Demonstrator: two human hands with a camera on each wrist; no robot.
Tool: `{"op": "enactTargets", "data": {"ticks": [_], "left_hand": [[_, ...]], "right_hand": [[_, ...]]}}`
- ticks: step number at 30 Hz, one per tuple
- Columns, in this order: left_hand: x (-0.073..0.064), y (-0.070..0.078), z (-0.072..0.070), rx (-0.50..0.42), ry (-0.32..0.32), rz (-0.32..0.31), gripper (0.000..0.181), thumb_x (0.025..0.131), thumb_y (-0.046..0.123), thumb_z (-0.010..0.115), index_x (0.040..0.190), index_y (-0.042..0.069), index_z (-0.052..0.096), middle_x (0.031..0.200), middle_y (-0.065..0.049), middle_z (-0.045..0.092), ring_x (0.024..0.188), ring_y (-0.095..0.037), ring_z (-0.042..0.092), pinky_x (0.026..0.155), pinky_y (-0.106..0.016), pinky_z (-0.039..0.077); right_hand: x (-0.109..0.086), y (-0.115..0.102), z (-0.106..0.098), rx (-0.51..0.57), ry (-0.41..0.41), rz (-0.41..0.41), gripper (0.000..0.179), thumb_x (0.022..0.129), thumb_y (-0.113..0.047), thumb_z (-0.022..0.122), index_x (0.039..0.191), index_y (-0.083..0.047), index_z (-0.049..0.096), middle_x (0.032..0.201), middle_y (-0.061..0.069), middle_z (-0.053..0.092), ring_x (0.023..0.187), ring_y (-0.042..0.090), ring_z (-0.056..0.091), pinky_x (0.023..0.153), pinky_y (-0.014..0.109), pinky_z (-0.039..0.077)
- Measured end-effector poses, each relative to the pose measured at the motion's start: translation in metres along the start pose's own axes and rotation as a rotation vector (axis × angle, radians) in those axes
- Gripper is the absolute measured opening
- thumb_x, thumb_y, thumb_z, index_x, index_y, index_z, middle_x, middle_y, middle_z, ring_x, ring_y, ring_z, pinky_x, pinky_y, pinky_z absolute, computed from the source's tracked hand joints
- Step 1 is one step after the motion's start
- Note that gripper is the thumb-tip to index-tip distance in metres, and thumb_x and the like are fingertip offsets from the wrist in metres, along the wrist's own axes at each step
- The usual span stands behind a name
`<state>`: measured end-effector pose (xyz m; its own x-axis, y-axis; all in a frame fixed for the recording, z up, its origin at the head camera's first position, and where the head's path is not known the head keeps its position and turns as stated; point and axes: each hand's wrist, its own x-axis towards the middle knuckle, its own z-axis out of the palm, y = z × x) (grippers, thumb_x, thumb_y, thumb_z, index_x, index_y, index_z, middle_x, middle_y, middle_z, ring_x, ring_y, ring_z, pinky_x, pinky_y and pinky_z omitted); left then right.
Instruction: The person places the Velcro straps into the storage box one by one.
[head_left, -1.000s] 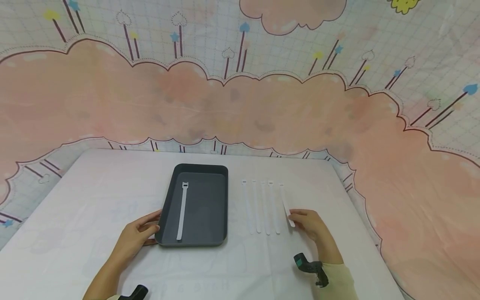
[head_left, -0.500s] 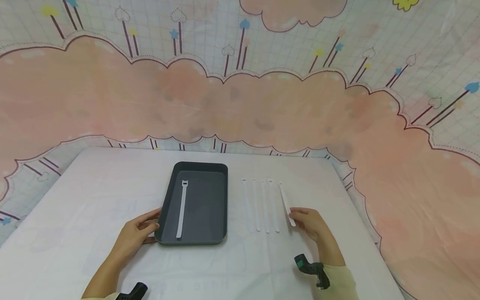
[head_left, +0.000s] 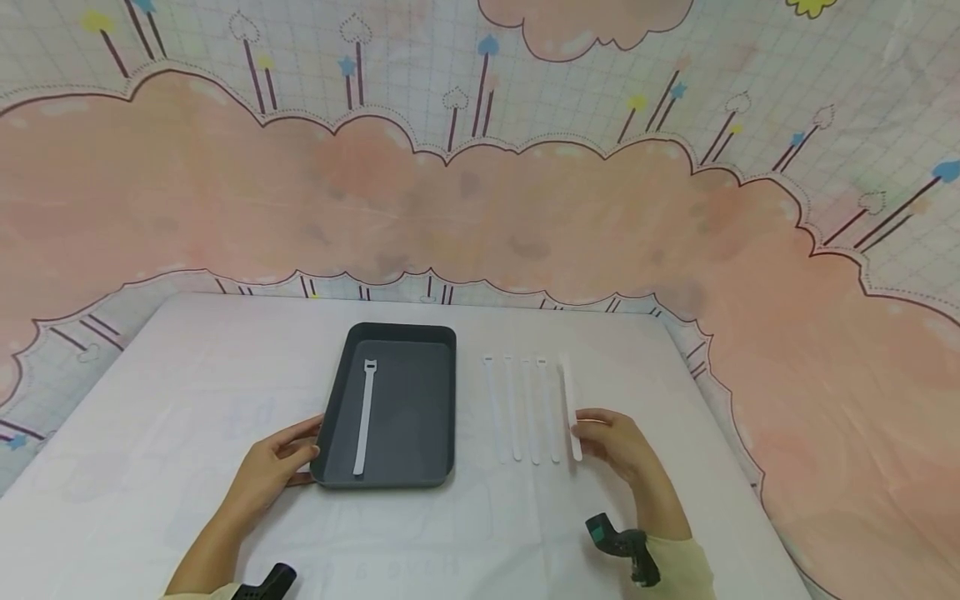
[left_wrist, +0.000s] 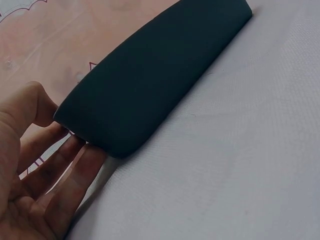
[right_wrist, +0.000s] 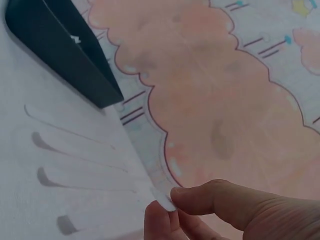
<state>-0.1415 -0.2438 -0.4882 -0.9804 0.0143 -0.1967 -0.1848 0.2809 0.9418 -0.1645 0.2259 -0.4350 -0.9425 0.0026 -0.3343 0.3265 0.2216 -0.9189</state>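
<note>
My right hand (head_left: 611,439) pinches a white strap-like cable tie (head_left: 568,400) between thumb and fingers, near its front end. In the right wrist view the pinched tie (right_wrist: 164,200) shows at the fingertips, seen nearly end-on. On the left, my left hand (head_left: 273,467) holds the near left side of a dark grey tray (head_left: 442,475). In the left wrist view its thumb is at the tray's rim (left_wrist: 62,112) and the other fingers touch the outer wall below. One white cable tie (head_left: 364,421) with a slotted head lies lengthwise inside the tray, left of its middle.
Several more white cable ties (head_left: 534,417) lie side by side on the white tablecloth (head_left: 420,542), between the tray and my right hand. Behind the table hangs a patterned pink cloth (head_left: 450,217).
My right hand has lifted the rightmost cable tie further, and the tie now stands straighter, shifted slightly left at its front end. The left hand and tray stay in place.
</note>
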Motion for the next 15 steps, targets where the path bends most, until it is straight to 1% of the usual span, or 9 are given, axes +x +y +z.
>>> {"op": "enactTargets", "data": {"ticks": [3, 9, 15], "left_hand": [[0.0, 0.0, 0.0, -0.006, 0.001, 0.001, 0.052, 0.096, 0.008, 0.056, 0.146, 0.001, 0.044, 0.14, -0.03, 0.05, 0.092, 0.004, 0.062, 0.073, -0.029, 0.061], [-0.001, -0.001, 0.0, -0.015, 0.003, -0.007, 0.053, 0.096, 0.009, 0.057, 0.147, 0.001, 0.044, 0.141, -0.029, 0.049, 0.092, 0.004, 0.062, 0.074, -0.029, 0.06], [-0.001, 0.0, 0.001, -0.014, 0.002, -0.007, 0.053, 0.096, 0.01, 0.058, 0.147, 0.002, 0.044, 0.141, -0.029, 0.049, 0.092, 0.004, 0.062, 0.074, -0.029, 0.06]], "right_hand": [[-0.002, -0.003, 0.004, 0.008, -0.002, -0.014, 0.045, 0.09, -0.005, 0.065, 0.128, 0.015, 0.054, 0.097, 0.008, 0.069, 0.08, 0.013, 0.065, 0.071, 0.021, 0.057], [-0.001, -0.003, 0.016, 0.031, -0.004, -0.053, 0.044, 0.088, -0.004, 0.066, 0.126, 0.016, 0.054, 0.1, 0.011, 0.069, 0.083, 0.015, 0.067, 0.074, 0.023, 0.058], [0.001, -0.006, 0.03, 0.099, -0.041, -0.066, 0.043, 0.087, 0.0, 0.066, 0.125, 0.016, 0.053, 0.096, 0.01, 0.071, 0.081, 0.015, 0.067, 0.073, 0.022, 0.058]]}}
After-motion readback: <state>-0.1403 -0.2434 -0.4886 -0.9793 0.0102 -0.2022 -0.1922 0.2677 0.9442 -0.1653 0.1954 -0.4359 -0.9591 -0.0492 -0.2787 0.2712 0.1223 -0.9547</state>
